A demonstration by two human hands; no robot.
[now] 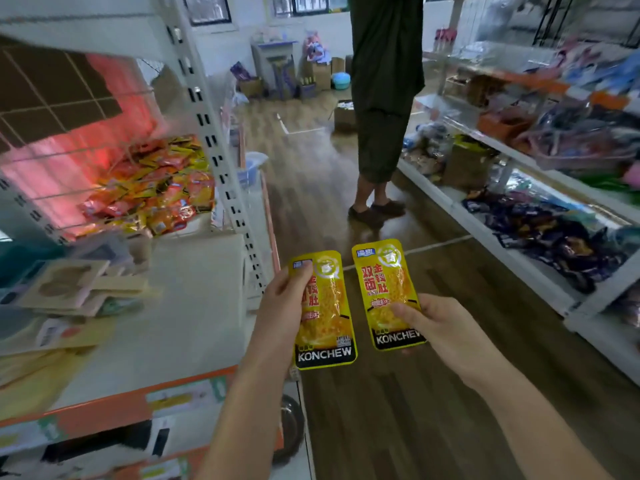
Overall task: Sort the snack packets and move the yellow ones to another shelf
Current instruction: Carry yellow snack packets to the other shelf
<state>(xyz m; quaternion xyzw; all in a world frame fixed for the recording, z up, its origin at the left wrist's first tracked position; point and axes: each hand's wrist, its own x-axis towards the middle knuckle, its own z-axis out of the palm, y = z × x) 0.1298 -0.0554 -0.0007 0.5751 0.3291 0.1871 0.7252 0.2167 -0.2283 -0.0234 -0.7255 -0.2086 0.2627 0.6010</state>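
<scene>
Above the wooden aisle floor (398, 410), the left hand (284, 306) pinches one yellow packet (325, 317) along its left edge, thumb on the top corner; the right hand (440, 327) pinches a second yellow packet (384, 289) at its lower right. Both packets stand upright, long axes near vertical, tops pointing away, black KONCHEW bands nearest. Mixed red and yellow packets (156, 188) lie heaped on the left shelf (194, 306).

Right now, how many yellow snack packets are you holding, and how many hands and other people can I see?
Yellow packets held: 2, left packet and right packet
Hands: 2, left hand and right hand
Other people standing in the aisle: 1, person
Total: 5
</scene>
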